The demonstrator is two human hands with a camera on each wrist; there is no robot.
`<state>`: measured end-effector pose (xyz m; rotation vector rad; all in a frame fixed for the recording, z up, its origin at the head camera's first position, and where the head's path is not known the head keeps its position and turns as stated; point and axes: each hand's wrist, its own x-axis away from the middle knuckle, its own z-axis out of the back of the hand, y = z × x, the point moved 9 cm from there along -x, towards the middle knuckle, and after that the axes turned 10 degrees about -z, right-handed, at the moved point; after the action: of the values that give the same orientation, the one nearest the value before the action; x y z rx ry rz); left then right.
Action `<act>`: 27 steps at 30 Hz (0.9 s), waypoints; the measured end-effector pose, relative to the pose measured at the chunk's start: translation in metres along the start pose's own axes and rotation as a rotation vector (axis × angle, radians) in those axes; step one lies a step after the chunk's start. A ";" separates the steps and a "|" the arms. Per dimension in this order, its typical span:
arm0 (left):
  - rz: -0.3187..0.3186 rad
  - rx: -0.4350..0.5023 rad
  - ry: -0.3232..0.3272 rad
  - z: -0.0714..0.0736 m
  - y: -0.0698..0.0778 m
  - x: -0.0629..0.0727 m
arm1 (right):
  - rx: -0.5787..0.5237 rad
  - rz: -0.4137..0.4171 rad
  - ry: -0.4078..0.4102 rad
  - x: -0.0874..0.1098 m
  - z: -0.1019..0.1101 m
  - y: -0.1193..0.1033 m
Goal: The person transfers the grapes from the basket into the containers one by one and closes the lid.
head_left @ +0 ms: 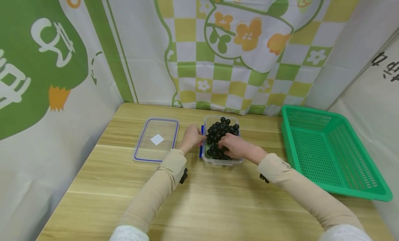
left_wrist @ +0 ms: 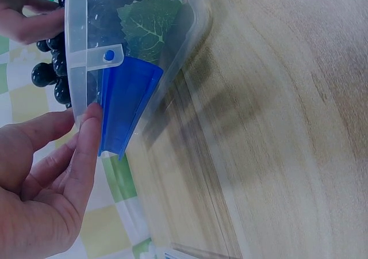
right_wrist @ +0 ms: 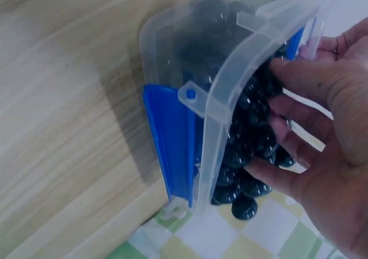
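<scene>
A clear plastic container [head_left: 222, 162] with blue side clips [right_wrist: 172, 138] holds a heap of dark, round grapes [head_left: 219, 130] that rises above its rim. A green leaf [left_wrist: 150, 26] shows through its wall. My left hand [head_left: 192, 137] pinches the rim on the left side, right beside the blue clip [left_wrist: 127, 103]. On the other side my right hand [head_left: 236, 146] reaches over the rim, with thumb and fingers bent against the grapes [right_wrist: 253, 138]. Parts of its fingertips are hidden among them.
Left of the container, its clear lid [head_left: 157, 152] with a blue seal and a white square lies flat on the wooden table [head_left: 215, 206]. A green slotted basket [head_left: 288, 144] stands at the right. A patterned curtain [head_left: 199, 53] hangs behind the table.
</scene>
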<state>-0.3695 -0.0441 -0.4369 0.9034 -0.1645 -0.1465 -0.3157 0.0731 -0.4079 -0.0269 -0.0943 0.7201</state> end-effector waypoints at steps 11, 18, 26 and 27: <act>0.003 -0.008 0.002 0.007 -0.008 0.005 | -0.358 -0.468 0.267 0.006 0.043 0.073; -0.002 -0.034 0.012 0.013 -0.013 0.009 | -0.622 -0.762 0.015 0.012 0.004 0.104; -0.051 -0.048 -0.016 0.005 -0.004 0.004 | -0.664 -0.769 -0.052 0.018 -0.013 0.107; -0.066 -0.040 -0.024 0.003 -0.001 0.003 | -0.662 -0.777 -0.050 0.022 -0.013 0.110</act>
<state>-0.3678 -0.0479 -0.4358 0.8675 -0.1534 -0.2218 -0.3708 0.1705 -0.4255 -0.5752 -0.3648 -0.1118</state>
